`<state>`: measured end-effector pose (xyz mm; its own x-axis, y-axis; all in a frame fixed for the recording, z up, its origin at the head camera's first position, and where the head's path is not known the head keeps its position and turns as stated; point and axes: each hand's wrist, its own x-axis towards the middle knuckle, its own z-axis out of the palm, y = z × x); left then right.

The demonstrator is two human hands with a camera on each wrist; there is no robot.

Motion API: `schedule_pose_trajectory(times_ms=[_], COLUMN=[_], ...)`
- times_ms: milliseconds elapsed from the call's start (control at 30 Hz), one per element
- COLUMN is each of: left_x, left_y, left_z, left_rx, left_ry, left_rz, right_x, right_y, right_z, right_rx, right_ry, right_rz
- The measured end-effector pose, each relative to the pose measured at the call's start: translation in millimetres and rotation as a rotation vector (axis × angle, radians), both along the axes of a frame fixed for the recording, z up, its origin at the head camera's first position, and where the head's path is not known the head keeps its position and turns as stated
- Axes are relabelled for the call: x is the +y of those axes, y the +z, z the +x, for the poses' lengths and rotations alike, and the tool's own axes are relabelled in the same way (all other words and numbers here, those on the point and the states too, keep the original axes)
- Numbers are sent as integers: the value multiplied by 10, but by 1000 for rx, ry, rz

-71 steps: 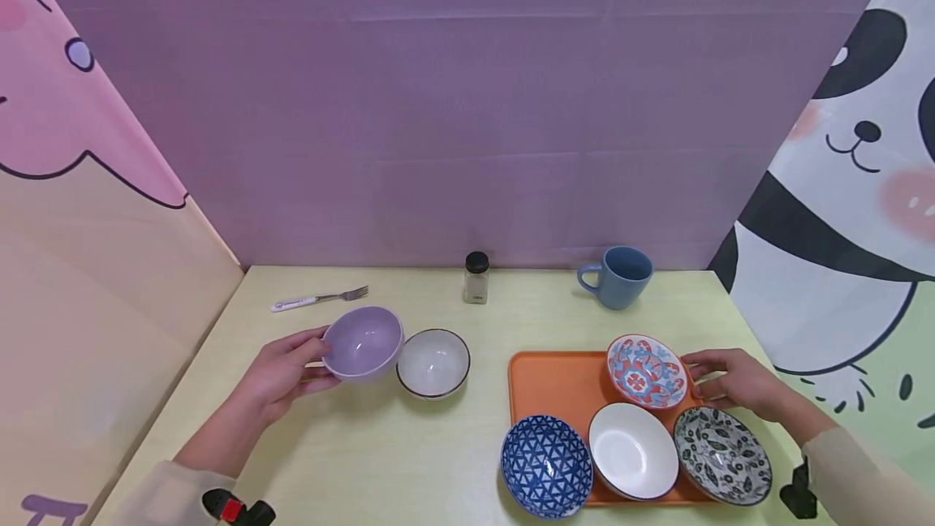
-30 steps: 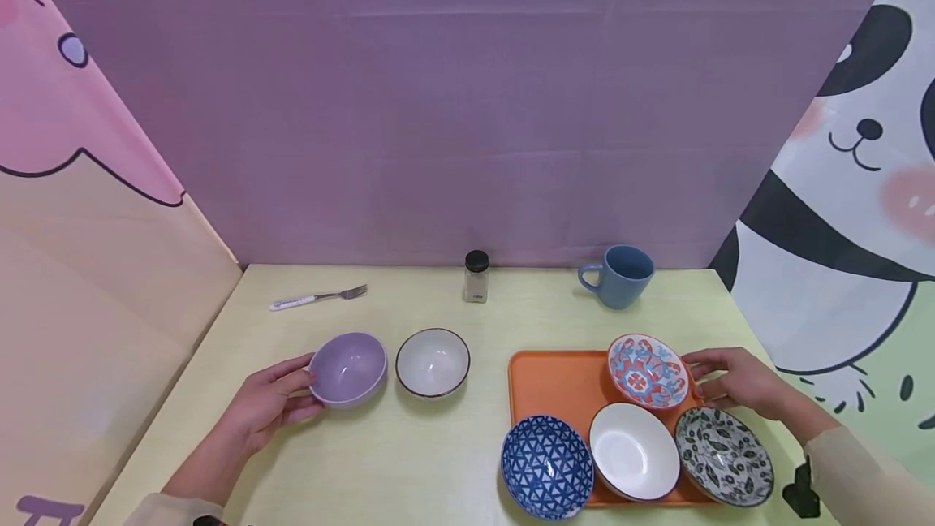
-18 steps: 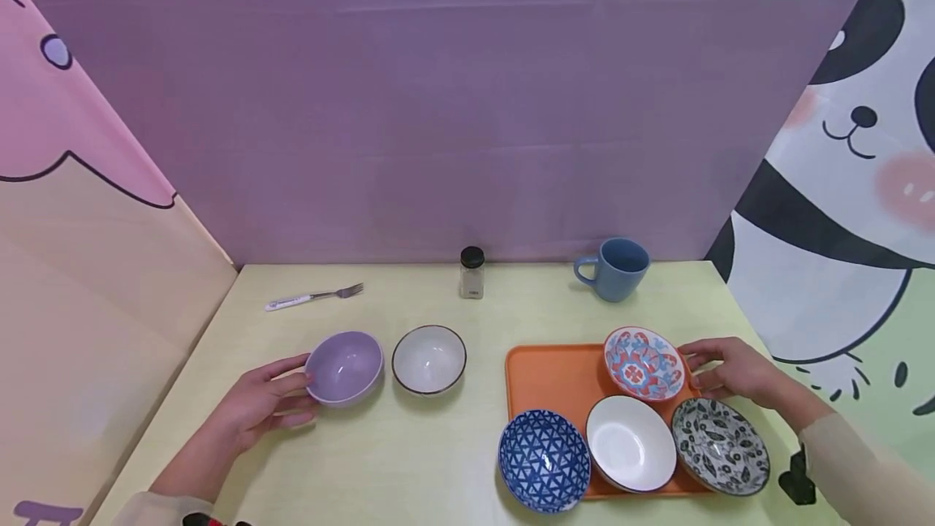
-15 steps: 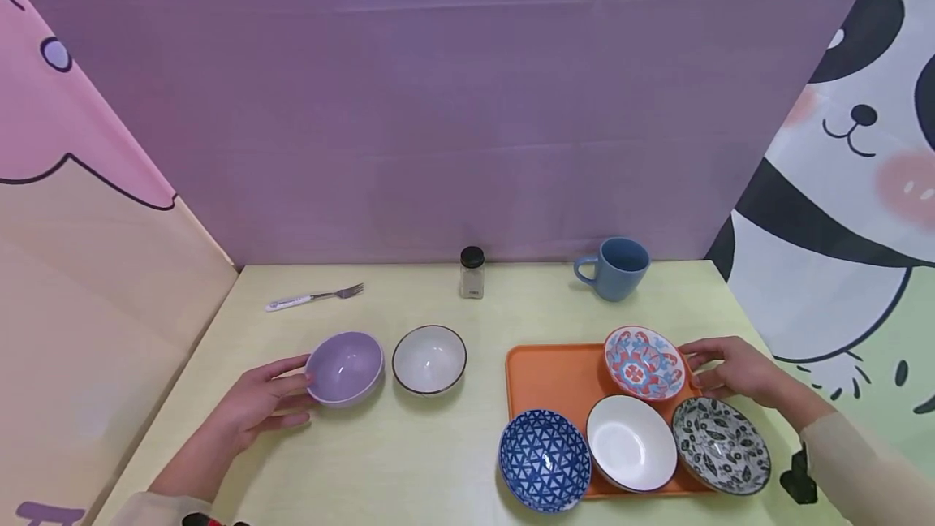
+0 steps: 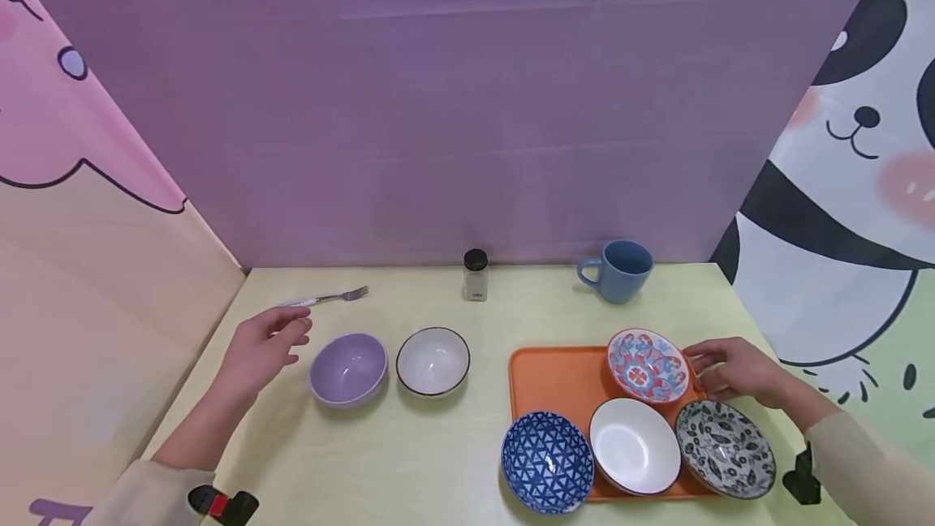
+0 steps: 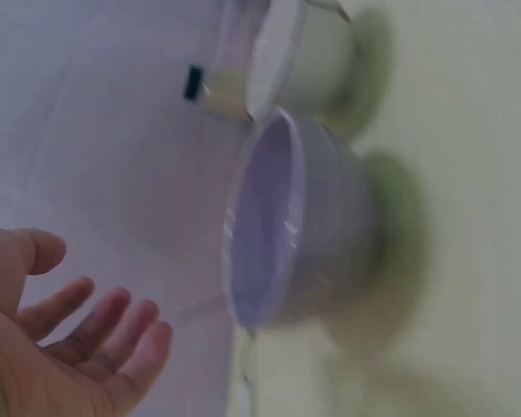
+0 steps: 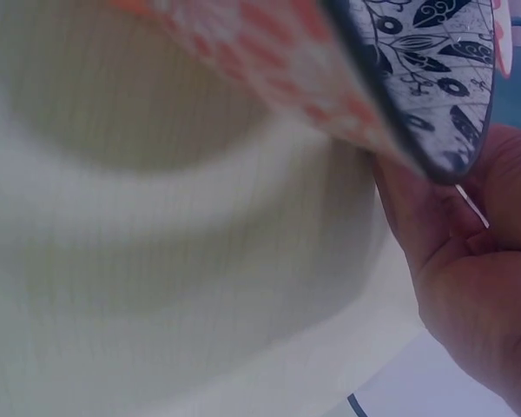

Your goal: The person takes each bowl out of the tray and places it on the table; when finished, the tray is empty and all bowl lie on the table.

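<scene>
My left hand point(image 5: 266, 343) hovers with loosely bent fingers, holding nothing. In the head view its fingertips overlap the white handle of a fork point(image 5: 343, 295). A plain purple bowl point(image 5: 349, 370) stands on the table just right of that hand; the left wrist view shows the bowl point(image 6: 330, 226) apart from the fingers. On the right, my right hand point(image 5: 738, 368) holds the right side of a red-and-blue patterned bowl point(image 5: 647, 365) at the tray's back right. Its grip is partly hidden behind the black-and-white leaf-patterned bowl point(image 7: 425, 78) in the right wrist view.
A white bowl with a dark rim point(image 5: 433, 361) stands beside the purple one. The orange tray point(image 5: 555, 372) also bears a white bowl point(image 5: 634, 445), with a blue triangle-patterned bowl point(image 5: 548, 461) at its front left. A black-capped jar point(image 5: 476, 276) and blue mug point(image 5: 621, 270) stand behind.
My left hand set the purple bowl down left of the white one, let it go, then rose back toward the fork. My right hand has stayed at the red-and-blue patterned bowl.
</scene>
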<state>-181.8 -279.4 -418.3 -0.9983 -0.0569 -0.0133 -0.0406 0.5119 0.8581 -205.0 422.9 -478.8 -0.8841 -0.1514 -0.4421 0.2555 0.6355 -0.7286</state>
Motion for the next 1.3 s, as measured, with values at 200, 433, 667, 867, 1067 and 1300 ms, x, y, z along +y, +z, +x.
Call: schedule_pose_trajectory(times_ms=[200, 433, 667, 867, 1067, 1300], left_x=[409, 926, 1433, 1817, 2166, 2522], left_y=[300, 489, 488, 364, 173, -49], left_z=[-75, -207, -342, -402, -480, -533], left_rx=[41, -71, -169, -241, -281, -334], left_ry=[-36, -153, -218, -274, -373, -449], left_rz=[145, 267, 374, 421, 377, 336], right_x=[-22, -10, -10, -30, -37, -40], right_y=[42, 70, 125, 124, 116, 79], right_z=[-17, -25, -21, -21, -25, -36], right_rx=[-8, -14, 7, 3, 0, 2], right_ry=[10, 35, 67, 52, 42, 31], right_rz=[0, 4, 12, 6, 25, 44])
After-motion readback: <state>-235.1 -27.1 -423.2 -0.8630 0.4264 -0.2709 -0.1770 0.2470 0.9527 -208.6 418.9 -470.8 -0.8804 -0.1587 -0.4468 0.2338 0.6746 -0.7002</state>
